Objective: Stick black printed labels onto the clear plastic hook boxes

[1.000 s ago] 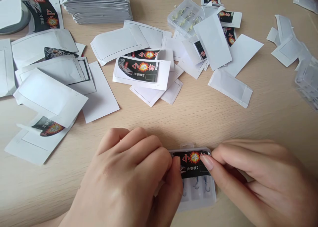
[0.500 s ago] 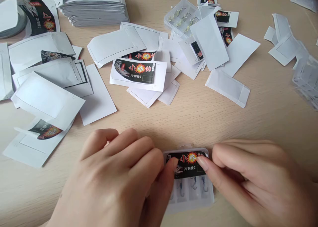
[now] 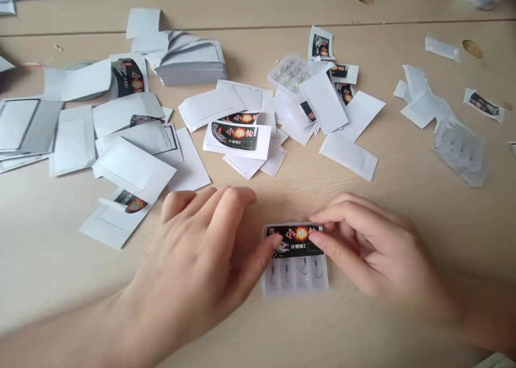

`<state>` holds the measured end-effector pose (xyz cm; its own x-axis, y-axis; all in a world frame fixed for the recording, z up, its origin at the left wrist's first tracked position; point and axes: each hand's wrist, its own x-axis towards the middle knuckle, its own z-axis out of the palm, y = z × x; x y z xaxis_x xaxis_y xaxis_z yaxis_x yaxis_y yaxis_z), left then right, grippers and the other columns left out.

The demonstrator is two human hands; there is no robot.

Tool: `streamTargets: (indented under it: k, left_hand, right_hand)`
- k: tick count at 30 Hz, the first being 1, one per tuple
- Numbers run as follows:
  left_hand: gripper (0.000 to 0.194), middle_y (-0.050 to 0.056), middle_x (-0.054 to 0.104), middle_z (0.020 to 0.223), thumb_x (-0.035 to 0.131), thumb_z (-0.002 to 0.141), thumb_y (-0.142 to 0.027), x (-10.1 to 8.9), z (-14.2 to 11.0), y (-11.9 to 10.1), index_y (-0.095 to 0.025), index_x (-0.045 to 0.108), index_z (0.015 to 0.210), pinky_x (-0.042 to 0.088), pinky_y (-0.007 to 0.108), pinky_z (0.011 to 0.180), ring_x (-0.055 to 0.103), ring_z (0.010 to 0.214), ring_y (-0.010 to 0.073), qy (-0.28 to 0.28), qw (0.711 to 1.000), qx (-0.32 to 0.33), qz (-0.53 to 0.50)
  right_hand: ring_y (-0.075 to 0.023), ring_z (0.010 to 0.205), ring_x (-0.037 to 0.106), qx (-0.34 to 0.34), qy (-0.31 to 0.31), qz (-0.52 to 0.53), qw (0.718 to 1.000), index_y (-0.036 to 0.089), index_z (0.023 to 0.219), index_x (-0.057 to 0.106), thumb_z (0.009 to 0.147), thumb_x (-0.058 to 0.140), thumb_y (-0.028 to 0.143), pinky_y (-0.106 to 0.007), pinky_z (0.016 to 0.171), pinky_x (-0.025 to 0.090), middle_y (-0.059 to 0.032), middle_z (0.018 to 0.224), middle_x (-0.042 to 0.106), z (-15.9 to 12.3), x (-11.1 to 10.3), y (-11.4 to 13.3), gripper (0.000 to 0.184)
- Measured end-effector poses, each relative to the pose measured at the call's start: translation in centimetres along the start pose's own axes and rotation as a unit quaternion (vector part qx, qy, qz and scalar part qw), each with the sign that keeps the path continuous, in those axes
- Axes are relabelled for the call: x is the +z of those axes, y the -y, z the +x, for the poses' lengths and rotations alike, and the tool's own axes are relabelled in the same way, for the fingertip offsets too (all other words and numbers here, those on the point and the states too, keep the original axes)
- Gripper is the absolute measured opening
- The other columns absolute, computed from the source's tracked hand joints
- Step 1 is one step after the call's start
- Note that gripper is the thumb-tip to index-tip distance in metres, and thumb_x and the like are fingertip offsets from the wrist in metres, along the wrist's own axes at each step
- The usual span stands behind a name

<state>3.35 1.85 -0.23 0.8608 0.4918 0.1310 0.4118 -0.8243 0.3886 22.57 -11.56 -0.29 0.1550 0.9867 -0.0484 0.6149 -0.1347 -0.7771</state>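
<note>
A clear plastic box (image 3: pixel 296 284) lies flat on the tabletop (image 3: pixel 306 330), just below the middle of the frame, with small hooks (image 3: pixel 303 267) visible in its compartments. Across its upper part sits a black label (image 3: pixel 296 250). The red characters 小炸 can be read over a yellow-and-orange burst; the next character is partly hidden by a thumb. Beneath, in white, stands 冷钢棱, followed by print too small to read. A fish head is printed at the label's left end.

The left hand (image 3: pixel 193 260) has its thumb on the label's left side, its other fingers bent and well apart from that thumb. The right hand (image 3: pixel 374 244) has its thumb on the label's right side and its forefinger at the box's top edge; whether these fingers clamp the box I cannot tell.

Above the hands, near the centre, a loose label (image 3: pixel 237 136) on white backing reads 小炸钩, with 冷钢棱 below. White slips (image 3: pixel 133 166) spread over the left, and a paper stack (image 3: pixel 191 72) stands at upper left. A box of yellowish hooks (image 3: pixel 286 75) lies at upper centre, partly under paper, and more clear boxes (image 3: pixel 461 148) overlap at the right.
</note>
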Motion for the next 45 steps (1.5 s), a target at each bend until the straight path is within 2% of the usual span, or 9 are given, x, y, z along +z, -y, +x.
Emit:
streamTargets:
  k: [8,13,16,20,25,28,36,40,45]
  left_hand:
    - [0.032,0.000,0.053,0.071,0.044,0.094,-0.038,-1.6,1.1,0.1,-0.016,0.054,0.073,0.032,0.030,0.068,0.048,0.068,0.0135,0.095,0.969,-0.057,-0.220]
    - [0.029,0.002,0.057,0.081,0.043,0.095,-0.043,-1.7,0.5,0.2,-0.017,0.052,0.085,0.039,0.025,0.065,0.050,0.073,0.0136,0.038,0.820,-0.169,-0.545]
    - [0.028,0.002,0.058,0.090,0.043,0.095,-0.045,-1.7,0.5,0.3,-0.019,0.051,0.092,0.042,0.025,0.068,0.053,0.079,0.0147,0.017,0.769,-0.197,-0.608]
    - [0.029,0.005,0.058,0.102,0.048,0.093,-0.045,-1.7,0.8,0.1,-0.019,0.047,0.106,0.046,0.028,0.077,0.055,0.093,0.0175,0.046,0.783,-0.189,-0.590]
    - [0.025,-0.001,0.051,0.084,0.050,0.093,-0.043,-1.5,0.8,0.2,-0.018,0.046,0.100,0.041,0.021,0.067,0.047,0.075,0.0104,0.035,0.824,-0.154,-0.544]
    - [0.027,-0.001,0.049,0.081,0.044,0.095,-0.044,-1.4,0.8,0.3,-0.018,0.047,0.100,0.041,0.021,0.065,0.046,0.072,0.0101,0.039,0.805,-0.161,-0.569]
    - [0.032,0.003,0.054,0.089,0.044,0.095,-0.047,-1.1,0.9,0.6,-0.019,0.055,0.107,0.045,0.024,0.072,0.052,0.083,0.0139,0.044,0.707,-0.182,-0.682]
    - [0.042,0.000,0.052,0.078,0.045,0.089,-0.059,-1.5,0.9,0.5,-0.020,0.053,0.103,0.041,0.020,0.057,0.050,0.068,0.0112,0.090,0.727,-0.249,-0.634]
    - [0.039,-0.002,0.046,0.068,0.044,0.091,-0.056,-1.6,0.8,0.5,-0.017,0.050,0.092,0.035,0.018,0.047,0.043,0.057,0.0089,0.099,0.760,-0.227,-0.601]
  right_hand:
    - [-0.0079,0.058,0.058,0.107,0.071,0.250,0.960,0.017,0.088,0.054,0.089,0.060,0.030,-0.018,0.050,0.045,0.0005,0.073,0.064,1.8,-1.5,1.4,0.015]
    - [-0.0077,0.051,0.055,0.097,0.087,0.374,0.918,0.017,0.081,0.051,0.086,0.064,0.032,-0.018,0.046,0.042,0.0021,0.061,0.061,4.5,-1.4,2.5,0.021]
    - [-0.0082,0.050,0.053,0.066,0.063,0.360,0.929,0.017,0.081,0.051,0.086,0.064,0.035,-0.019,0.047,0.042,0.0016,0.059,0.060,5.8,-0.5,2.8,0.023]
    - [-0.0067,0.050,0.052,0.045,0.043,0.346,0.936,0.018,0.080,0.048,0.086,0.062,0.039,-0.018,0.047,0.040,0.0042,0.062,0.055,6.6,1.2,3.1,0.026]
    - [-0.0076,0.058,0.049,0.083,0.134,0.374,0.914,0.022,0.097,0.043,0.090,0.052,0.050,-0.017,0.050,0.037,0.0031,0.075,0.054,6.7,2.7,3.0,0.030]
    - [-0.0107,0.073,0.054,0.088,0.170,0.380,0.905,0.023,0.107,0.044,0.090,0.052,0.051,-0.020,0.063,0.044,0.0002,0.087,0.054,6.7,2.6,2.8,0.033]
    - [-0.0103,0.060,0.048,0.153,0.143,0.394,0.895,0.026,0.111,0.050,0.089,0.050,0.055,-0.018,0.048,0.036,-0.0008,0.082,0.056,6.9,2.1,2.3,0.036]
    - [-0.0099,0.062,0.049,0.140,0.123,0.412,0.892,0.026,0.117,0.055,0.089,0.049,0.055,-0.017,0.047,0.036,-0.0031,0.088,0.059,6.9,2.3,2.1,0.041]
    - [-0.0070,0.056,0.044,0.111,0.186,0.361,0.907,0.025,0.127,0.055,0.088,0.056,0.051,-0.016,0.048,0.038,0.0009,0.071,0.052,6.8,1.7,2.3,0.047]
